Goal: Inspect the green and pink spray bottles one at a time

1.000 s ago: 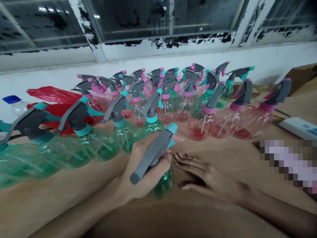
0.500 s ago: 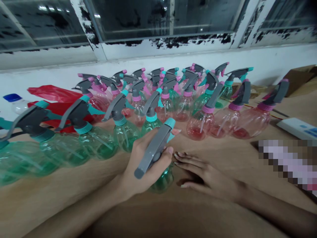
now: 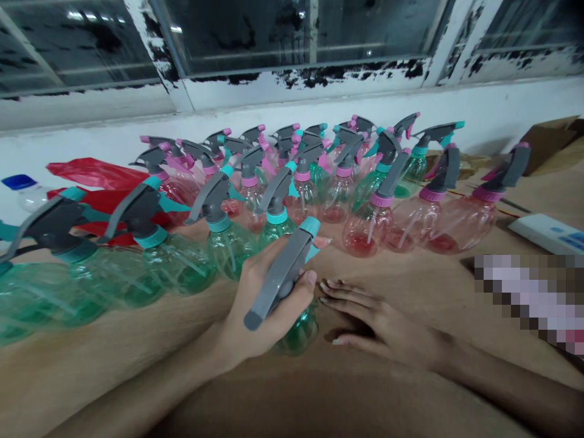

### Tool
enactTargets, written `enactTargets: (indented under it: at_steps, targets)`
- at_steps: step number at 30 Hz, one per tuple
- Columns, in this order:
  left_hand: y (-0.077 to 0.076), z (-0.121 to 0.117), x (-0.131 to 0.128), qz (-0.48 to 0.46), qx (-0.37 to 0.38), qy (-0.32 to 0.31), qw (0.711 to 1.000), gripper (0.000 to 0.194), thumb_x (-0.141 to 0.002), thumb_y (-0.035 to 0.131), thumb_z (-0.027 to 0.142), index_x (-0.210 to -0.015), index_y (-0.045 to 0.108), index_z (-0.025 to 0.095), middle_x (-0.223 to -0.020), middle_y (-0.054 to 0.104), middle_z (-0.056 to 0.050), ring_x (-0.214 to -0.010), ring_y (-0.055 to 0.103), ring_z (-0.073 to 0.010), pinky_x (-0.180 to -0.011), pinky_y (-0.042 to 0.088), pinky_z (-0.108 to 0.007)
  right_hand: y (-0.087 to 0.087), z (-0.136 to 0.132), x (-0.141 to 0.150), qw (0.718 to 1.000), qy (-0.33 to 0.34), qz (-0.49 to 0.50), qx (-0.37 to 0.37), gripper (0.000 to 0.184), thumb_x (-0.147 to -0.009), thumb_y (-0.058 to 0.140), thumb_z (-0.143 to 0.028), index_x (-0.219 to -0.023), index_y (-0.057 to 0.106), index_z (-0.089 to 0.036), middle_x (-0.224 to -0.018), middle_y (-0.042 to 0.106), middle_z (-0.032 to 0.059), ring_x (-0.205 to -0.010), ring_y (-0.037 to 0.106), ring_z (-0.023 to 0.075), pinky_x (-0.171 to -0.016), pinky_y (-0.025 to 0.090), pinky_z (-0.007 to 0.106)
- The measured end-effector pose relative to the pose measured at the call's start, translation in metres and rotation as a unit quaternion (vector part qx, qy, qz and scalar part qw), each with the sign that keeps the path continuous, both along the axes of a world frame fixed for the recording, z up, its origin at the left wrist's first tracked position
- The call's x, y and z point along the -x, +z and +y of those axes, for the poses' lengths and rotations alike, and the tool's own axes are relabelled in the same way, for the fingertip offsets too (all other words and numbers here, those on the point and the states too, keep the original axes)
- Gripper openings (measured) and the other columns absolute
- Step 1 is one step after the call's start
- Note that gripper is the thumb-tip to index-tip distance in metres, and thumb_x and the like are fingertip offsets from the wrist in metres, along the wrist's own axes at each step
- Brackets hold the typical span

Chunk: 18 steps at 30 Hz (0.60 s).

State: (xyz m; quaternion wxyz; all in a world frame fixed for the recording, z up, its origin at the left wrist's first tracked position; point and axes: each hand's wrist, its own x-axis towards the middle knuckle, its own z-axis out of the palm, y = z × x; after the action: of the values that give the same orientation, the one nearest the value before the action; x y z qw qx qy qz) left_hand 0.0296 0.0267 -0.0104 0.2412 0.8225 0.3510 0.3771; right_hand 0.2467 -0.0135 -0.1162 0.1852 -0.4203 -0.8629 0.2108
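My left hand [image 3: 260,304] is wrapped round the neck of a green spray bottle [image 3: 298,331], just under its grey and turquoise trigger head. The bottle stands on the table at the near middle, its upper body hidden by my fingers. To its right, my right hand [image 3: 378,316] rests on the tabletop with fingers stretched out, holding nothing, its fingertips close to the bottle. Behind my left hand stands another green spray bottle [image 3: 277,225] with a turquoise collar. Pink spray bottles [image 3: 365,234] stand beyond my right hand.
A row of green spray bottles [image 3: 182,267] runs along the left. Several more bottles crowd toward the wall, near a red plastic bag [image 3: 95,173] and a blue-capped bottle [image 3: 31,198]. At right lie a white box [image 3: 547,234], a pixelated object [image 3: 524,292] and a cardboard box [image 3: 554,143].
The view has shifted slightly. My left hand keeps its hold on the green spray bottle, and my right hand stays flat on the table.
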Motion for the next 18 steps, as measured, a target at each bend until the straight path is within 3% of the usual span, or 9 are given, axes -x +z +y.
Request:
enactTargets:
  at_steps: [18]
  targets:
    - [0.0017,-0.0006,0.0000,-0.001,-0.006,-0.001,1.000,0.012,-0.081,0.048,0.020,-0.075,0.056,0.025,-0.075,0.058,0.002,-0.060,0.056,-0.0123,-0.062,0.051,-0.025,-0.0009,0.0006,-0.0009,1.000,0.008,0.002,-0.008,0.062,-0.089,0.052,-0.049,-0.143,0.032,-0.026,-0.148,0.037,0.0030,-0.137,0.031,0.0210,-0.112,0.029,0.043]
